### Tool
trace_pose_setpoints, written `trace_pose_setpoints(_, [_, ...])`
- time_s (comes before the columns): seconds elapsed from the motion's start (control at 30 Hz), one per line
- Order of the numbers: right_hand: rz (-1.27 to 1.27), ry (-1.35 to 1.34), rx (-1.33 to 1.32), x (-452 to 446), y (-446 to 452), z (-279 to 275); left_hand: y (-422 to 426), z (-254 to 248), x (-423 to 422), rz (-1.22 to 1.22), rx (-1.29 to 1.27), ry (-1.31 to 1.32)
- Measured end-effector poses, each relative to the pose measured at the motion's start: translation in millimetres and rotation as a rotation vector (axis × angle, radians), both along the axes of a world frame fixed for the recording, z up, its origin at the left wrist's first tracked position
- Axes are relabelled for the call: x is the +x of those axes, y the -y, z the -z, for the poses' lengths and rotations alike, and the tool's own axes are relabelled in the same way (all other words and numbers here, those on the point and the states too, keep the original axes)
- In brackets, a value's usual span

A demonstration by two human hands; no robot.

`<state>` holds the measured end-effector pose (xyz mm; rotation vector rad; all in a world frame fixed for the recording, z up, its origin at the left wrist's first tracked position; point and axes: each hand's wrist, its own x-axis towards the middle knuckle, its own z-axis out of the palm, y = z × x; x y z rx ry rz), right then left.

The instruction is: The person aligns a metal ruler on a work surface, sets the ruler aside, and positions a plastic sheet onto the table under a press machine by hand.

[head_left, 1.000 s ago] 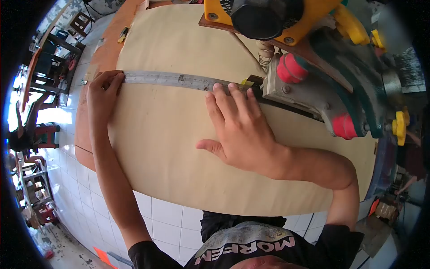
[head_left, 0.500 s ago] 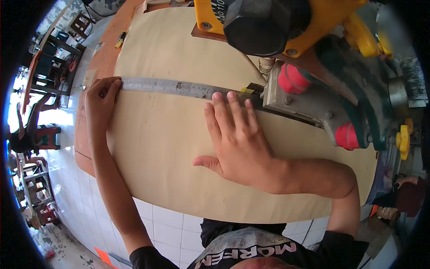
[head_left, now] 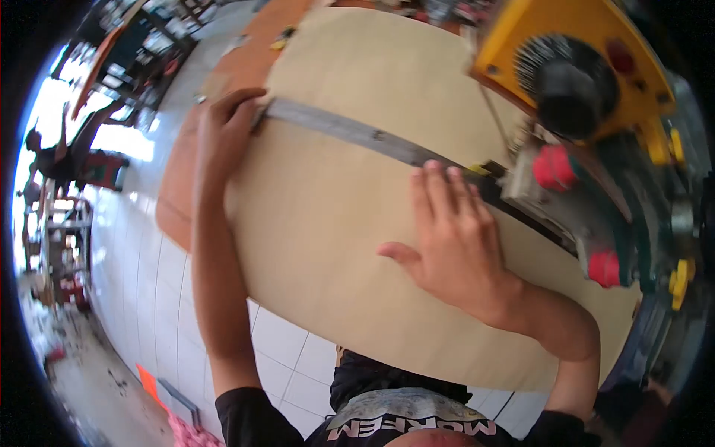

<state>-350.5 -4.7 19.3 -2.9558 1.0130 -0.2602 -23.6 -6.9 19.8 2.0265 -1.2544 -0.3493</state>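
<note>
A steel ruler lies across a large pale tan sheet, running from the left edge toward the machine. My left hand is at the ruler's left end, its thumb and fingers closed there. Something small and dark shows under those fingers, too blurred to name. My right hand lies flat, palm down, on the sheet, with its fingertips at the ruler's lower edge and the thumb spread to the side. The ruler's right end meets a dark metal bar beside the machine.
A machine with a yellow housing, a black knob and red knobs stands at the right. An orange-brown board extends under the sheet's left side. A small yellow-and-black tool lies at the far left. Another person is in the background.
My view has turned and shifted, so the sheet, ruler and machine appear tilted and farther right. Both hands keep about the same places on the ruler and sheet.
</note>
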Motion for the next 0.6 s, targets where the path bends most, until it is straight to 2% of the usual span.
trace_pose_setpoints(0.03, [-0.045,0.015,-0.004,1.8,1.9,0.9,3.1,23.5,21.3,0.041,-0.123,-0.023])
trace_pose_setpoints(0.1, [-0.015,0.005,0.041,2.0,2.8,2.2,5.1,36.8,35.0,0.033,-0.138,-0.084])
trace_pose_setpoints(0.6, [-0.069,-0.027,-0.027,7.7,4.5,-1.8,-1.4,22.9,29.2,0.081,-0.164,-0.101])
